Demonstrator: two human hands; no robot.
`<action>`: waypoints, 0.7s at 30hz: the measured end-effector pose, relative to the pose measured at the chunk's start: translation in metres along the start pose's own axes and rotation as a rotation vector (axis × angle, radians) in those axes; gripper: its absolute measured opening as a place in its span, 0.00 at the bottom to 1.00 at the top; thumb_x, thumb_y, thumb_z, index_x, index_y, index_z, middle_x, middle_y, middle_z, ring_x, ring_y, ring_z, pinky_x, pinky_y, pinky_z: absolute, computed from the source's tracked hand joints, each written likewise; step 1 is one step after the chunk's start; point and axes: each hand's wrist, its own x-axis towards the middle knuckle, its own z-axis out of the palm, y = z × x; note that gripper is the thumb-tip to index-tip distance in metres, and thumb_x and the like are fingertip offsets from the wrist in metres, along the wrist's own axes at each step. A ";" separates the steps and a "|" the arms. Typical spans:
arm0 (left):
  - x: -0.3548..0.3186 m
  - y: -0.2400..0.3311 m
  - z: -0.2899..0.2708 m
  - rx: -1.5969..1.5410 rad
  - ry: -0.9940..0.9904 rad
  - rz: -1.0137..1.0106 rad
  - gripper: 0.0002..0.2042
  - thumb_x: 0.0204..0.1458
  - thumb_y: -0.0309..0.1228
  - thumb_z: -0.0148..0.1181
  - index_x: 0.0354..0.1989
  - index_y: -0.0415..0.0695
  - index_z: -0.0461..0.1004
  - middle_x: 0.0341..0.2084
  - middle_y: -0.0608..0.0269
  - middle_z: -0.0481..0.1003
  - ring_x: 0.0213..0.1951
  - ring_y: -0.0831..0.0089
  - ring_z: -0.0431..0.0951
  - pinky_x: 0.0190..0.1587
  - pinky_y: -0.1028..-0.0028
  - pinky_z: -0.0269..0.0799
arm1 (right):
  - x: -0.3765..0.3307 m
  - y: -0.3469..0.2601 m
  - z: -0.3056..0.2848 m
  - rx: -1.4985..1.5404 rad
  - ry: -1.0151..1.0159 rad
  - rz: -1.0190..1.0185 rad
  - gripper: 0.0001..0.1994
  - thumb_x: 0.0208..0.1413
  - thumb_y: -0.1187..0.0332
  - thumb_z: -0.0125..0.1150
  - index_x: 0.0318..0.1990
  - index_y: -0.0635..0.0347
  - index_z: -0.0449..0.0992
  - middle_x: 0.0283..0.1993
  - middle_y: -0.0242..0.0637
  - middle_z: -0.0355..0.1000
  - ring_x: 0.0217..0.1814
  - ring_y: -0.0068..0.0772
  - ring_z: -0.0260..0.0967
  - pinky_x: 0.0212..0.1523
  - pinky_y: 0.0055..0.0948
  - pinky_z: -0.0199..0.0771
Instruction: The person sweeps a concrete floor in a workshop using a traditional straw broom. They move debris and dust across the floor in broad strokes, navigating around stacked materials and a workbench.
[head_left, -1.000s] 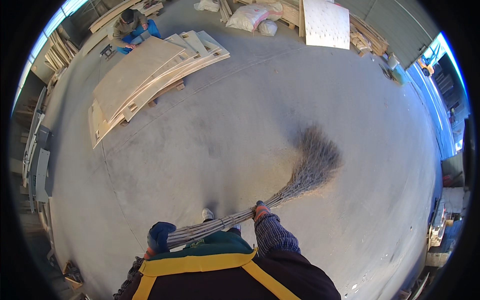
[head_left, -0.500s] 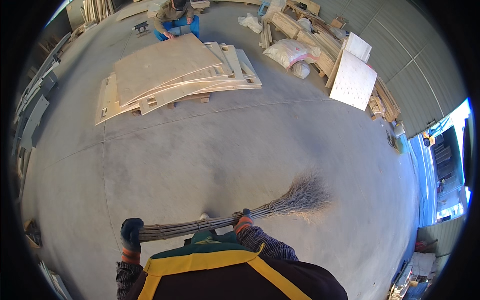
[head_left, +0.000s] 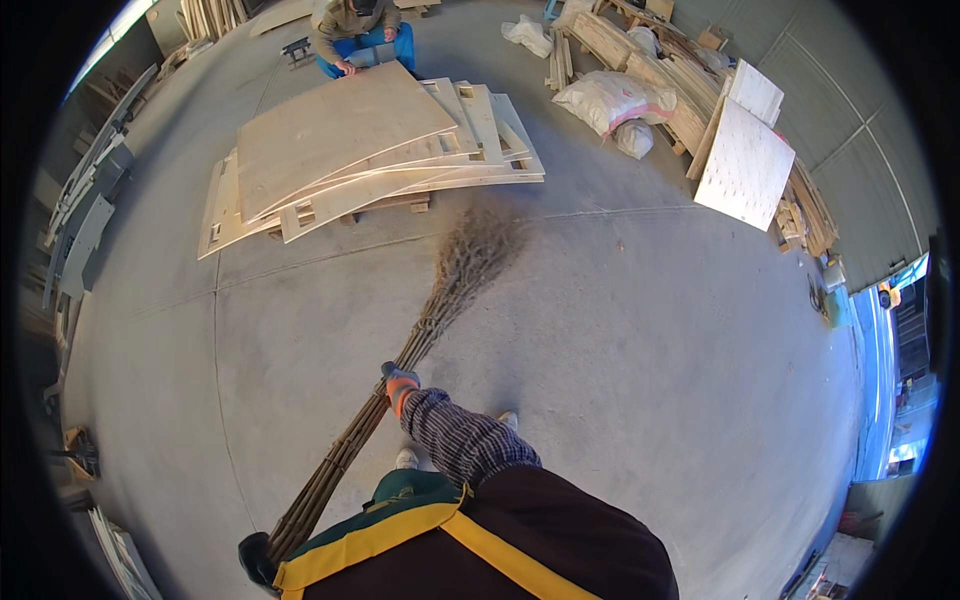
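A long broom of bundled twigs (head_left: 350, 437) slants across in front of me, its bushy head (head_left: 478, 250) pointing away over the concrete floor and slightly blurred. My right hand (head_left: 400, 383), in a dark and orange glove, is wrapped round the middle of the bundle. At the lower left, my left hand (head_left: 258, 563) in a dark glove is closed on the butt end of the handle, partly cut off by my clothing. The broom head hangs just short of a stack of plywood sheets (head_left: 350, 130).
Beyond the stack, a co-worker (head_left: 362, 40) crouches with a hand near the top sheet. White sacks (head_left: 612, 102), timber and a leaning board (head_left: 745, 165) stand at the right back. Metal machinery (head_left: 90, 215) lines the left side. A bright doorway (head_left: 895, 370) opens at the right.
The broom head has swung from the right to far ahead and leftward. My right arm is stretched forward, and my left hand has dropped back toward my body.
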 end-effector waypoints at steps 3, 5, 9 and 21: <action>-0.015 0.016 0.037 0.023 -0.039 -0.104 0.18 0.52 0.41 0.47 0.30 0.36 0.73 0.28 0.54 0.71 0.31 0.62 0.71 0.36 0.66 0.67 | 0.029 -0.040 -0.021 -0.121 -0.056 0.010 0.23 0.53 0.54 0.59 0.49 0.63 0.70 0.37 0.40 0.70 0.30 0.37 0.64 0.31 0.42 0.64; -0.018 0.022 0.057 0.048 -0.088 -0.153 0.16 0.52 0.39 0.49 0.30 0.37 0.73 0.26 0.55 0.72 0.30 0.63 0.71 0.34 0.66 0.67 | 0.047 -0.052 -0.043 -0.119 -0.051 0.028 0.23 0.53 0.54 0.58 0.49 0.63 0.69 0.39 0.41 0.70 0.32 0.37 0.65 0.33 0.42 0.64; -0.010 0.018 0.099 0.099 -0.215 -0.237 0.13 0.50 0.36 0.52 0.29 0.38 0.74 0.23 0.57 0.72 0.27 0.65 0.71 0.31 0.67 0.68 | 0.083 -0.051 -0.119 -0.035 0.025 0.083 0.23 0.53 0.55 0.57 0.50 0.64 0.68 0.43 0.43 0.69 0.35 0.38 0.65 0.36 0.42 0.64; 0.066 0.114 0.297 -0.298 -0.807 0.202 0.10 0.49 0.35 0.55 0.30 0.41 0.73 0.28 0.53 0.74 0.29 0.60 0.75 0.32 0.67 0.72 | 0.190 0.041 -0.347 0.145 0.401 0.326 0.31 0.53 0.49 0.53 0.56 0.65 0.63 0.55 0.49 0.66 0.54 0.41 0.65 0.51 0.39 0.62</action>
